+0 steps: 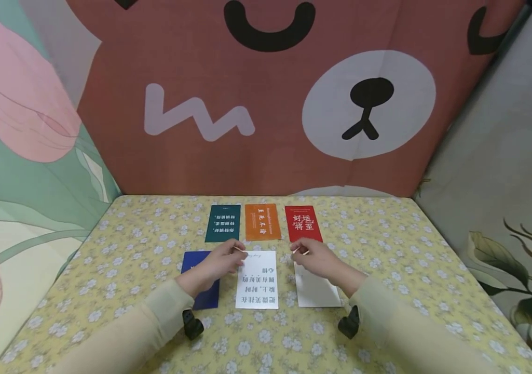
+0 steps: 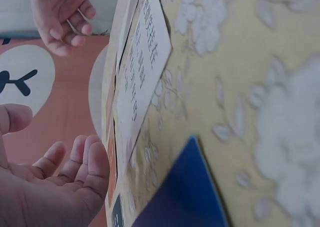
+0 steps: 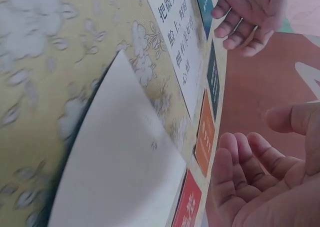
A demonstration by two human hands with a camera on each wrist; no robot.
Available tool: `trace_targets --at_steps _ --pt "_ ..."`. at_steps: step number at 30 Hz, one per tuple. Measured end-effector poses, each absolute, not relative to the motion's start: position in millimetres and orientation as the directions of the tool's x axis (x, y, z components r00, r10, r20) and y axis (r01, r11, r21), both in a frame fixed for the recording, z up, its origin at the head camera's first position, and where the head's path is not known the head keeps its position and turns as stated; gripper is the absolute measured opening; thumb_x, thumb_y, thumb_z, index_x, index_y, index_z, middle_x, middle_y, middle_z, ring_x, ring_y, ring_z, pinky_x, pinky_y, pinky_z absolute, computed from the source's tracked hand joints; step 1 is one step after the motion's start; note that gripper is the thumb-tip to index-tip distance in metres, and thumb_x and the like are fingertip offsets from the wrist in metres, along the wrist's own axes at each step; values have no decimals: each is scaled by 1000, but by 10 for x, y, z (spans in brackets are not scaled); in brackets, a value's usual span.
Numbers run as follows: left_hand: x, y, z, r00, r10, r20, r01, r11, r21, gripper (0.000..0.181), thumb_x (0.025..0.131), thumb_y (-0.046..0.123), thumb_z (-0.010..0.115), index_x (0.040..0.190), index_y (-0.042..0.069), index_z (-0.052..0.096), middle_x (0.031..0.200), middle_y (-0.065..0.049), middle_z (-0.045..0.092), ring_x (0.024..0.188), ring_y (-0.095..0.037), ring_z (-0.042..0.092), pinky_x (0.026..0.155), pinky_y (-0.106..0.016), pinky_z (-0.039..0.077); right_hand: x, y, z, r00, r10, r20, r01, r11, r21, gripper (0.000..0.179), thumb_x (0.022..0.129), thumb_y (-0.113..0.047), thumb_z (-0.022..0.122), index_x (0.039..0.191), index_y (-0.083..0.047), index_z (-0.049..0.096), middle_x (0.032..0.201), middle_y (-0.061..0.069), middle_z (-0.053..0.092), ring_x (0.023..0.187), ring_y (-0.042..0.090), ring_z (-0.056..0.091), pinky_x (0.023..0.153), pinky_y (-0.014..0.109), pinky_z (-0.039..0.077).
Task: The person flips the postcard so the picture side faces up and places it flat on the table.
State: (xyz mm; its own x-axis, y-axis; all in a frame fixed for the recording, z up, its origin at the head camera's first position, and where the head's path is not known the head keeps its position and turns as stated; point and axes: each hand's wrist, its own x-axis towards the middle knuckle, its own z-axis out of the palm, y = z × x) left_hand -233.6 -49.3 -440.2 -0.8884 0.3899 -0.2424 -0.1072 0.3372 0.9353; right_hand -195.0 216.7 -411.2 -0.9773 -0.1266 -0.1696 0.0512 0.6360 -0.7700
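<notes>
My left hand (image 1: 219, 262) hovers over the upper part of a blue card (image 1: 207, 299), its fingers loosely bent beside a white card printed with black characters (image 1: 256, 280). Opposite it, my right hand (image 1: 319, 259) is above a plain white card (image 1: 319, 293) and partly covers its top. Both wrist views show relaxed fingers with nothing held, and a gap between thumb and fingers. The blue card (image 2: 185, 192) lies below the left hand (image 2: 60, 182); the plain white card (image 3: 117, 157) lies below the right hand (image 3: 265, 177).
Behind the hands, a dark green card (image 1: 222, 223), an orange card (image 1: 263, 222) and a red card (image 1: 304, 221) form a back row. A yellow flowered cloth (image 1: 130, 249) covers the table. Hung behind it is a bear-patterned curtain (image 1: 275, 166).
</notes>
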Motion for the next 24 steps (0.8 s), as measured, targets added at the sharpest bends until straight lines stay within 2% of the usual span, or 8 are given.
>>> trace_targets --at_steps 11,19,24 --pt "-2389 -276 -4425 -878 416 -238 -97 332 938 32 106 18 56 131 -1 52 119 -15 59 105 -29 62 90 -43 53 -1686 2470 -4102 -970 -108 -218 98 647 -756 27 101 -16 63 122 0 63 102 7 64 88 27 63 73 43 55" --pt "-2383 -133 -4363 -857 465 -221 -71 318 945 42 106 22 58 137 -5 50 125 -15 60 113 -32 61 91 -45 55 -1542 2622 -4146 -967 -39 -252 174 620 -765 25 97 -10 65 118 4 62 97 10 62 86 24 61 73 41 56" --pt "-2411 -31 -4351 -841 490 -228 -65 327 943 44 105 22 60 138 -4 50 124 -14 60 113 -33 61 93 -45 54 -1464 2739 -4203 -968 -29 -248 180 606 -774 25 100 -10 64 119 5 61 97 12 62 84 24 63 72 41 58"
